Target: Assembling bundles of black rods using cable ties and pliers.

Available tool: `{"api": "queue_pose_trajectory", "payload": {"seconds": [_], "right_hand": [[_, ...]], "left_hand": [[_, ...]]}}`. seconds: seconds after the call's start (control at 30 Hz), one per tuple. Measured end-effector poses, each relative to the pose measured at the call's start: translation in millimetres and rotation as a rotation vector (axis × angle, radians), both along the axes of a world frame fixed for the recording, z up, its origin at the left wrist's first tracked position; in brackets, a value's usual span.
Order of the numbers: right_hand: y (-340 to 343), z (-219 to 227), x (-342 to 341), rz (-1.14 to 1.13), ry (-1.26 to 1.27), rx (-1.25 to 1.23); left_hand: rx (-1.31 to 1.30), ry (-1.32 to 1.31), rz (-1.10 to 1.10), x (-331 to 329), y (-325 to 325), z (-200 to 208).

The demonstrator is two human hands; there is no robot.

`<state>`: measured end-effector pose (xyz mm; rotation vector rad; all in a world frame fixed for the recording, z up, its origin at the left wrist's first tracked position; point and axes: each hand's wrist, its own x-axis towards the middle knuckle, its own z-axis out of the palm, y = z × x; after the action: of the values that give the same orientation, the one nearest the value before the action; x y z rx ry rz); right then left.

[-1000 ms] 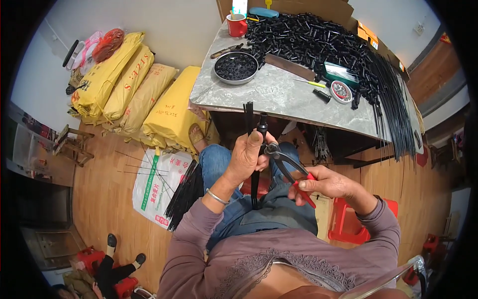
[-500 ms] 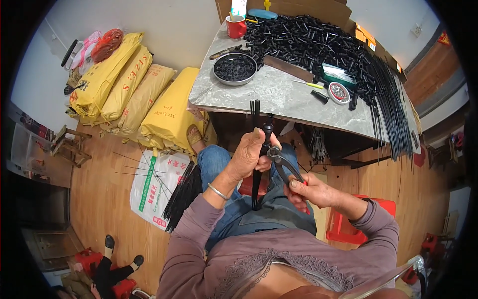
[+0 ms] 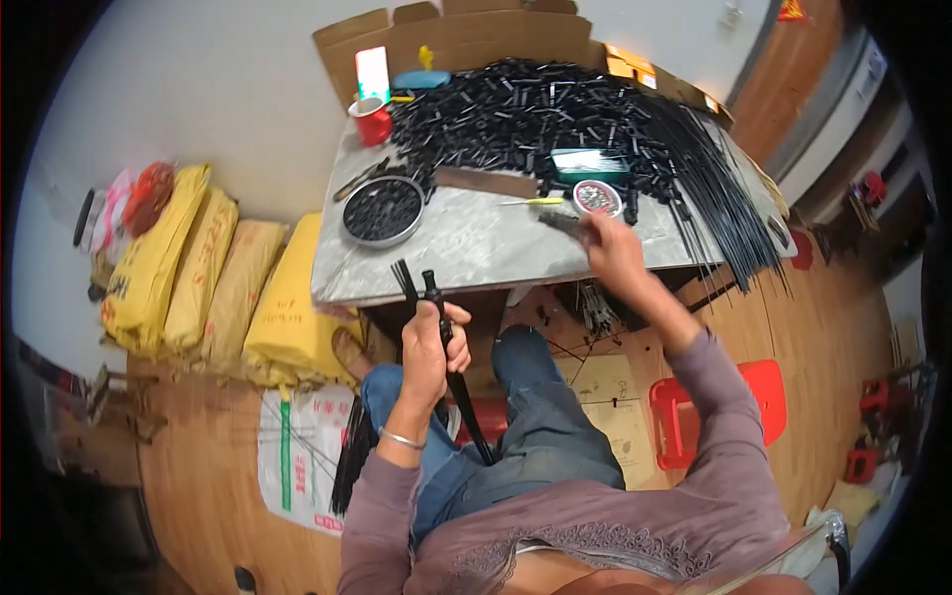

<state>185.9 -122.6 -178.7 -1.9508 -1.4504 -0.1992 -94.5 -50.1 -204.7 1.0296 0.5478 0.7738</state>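
Observation:
My left hand [image 3: 428,355] is closed round a bundle of thin black rods [image 3: 464,415] standing tilted above my lap. A slim black tube fitting [image 3: 430,284] sticks up from the same grip, beside the rods' upper ends. Over the table's front part, my right hand [image 3: 613,256] has its fingers bent and closed at the end of a short black cylinder [image 3: 561,222], just below a round dish of small metal bits [image 3: 597,198]. That hand is somewhat blurred. The pliers do not show.
The grey table [image 3: 476,248] carries a heap of black tube parts [image 3: 526,119], a bowl of black rings [image 3: 383,210], a flat bar [image 3: 486,181], a yellow pen [image 3: 535,201], a green box [image 3: 590,167] and long black rods [image 3: 724,198]. A red mug [image 3: 370,121] stands back left; a red stool [image 3: 674,416] lower right.
My right hand has left the tube fitting, where it worked pliers, and reached forward to the table. My left hand still grips the rods and fitting. The head view has shifted.

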Motion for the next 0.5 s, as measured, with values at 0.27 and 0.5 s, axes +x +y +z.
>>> {"api": "queue_pose_trajectory", "payload": {"seconds": [0.27, 0.5], "right_hand": [[74.5, -7.2, 113.6, -0.212, -0.134, -0.427], [75.1, 9.3, 100.9, -0.177, -0.164, -0.565]], "left_hand": [[-0.045, 0.025, -0.027, 11.7, 11.8, -6.6], [-0.083, -0.025, -0.07, 20.4, 15.3, -15.7]]}}
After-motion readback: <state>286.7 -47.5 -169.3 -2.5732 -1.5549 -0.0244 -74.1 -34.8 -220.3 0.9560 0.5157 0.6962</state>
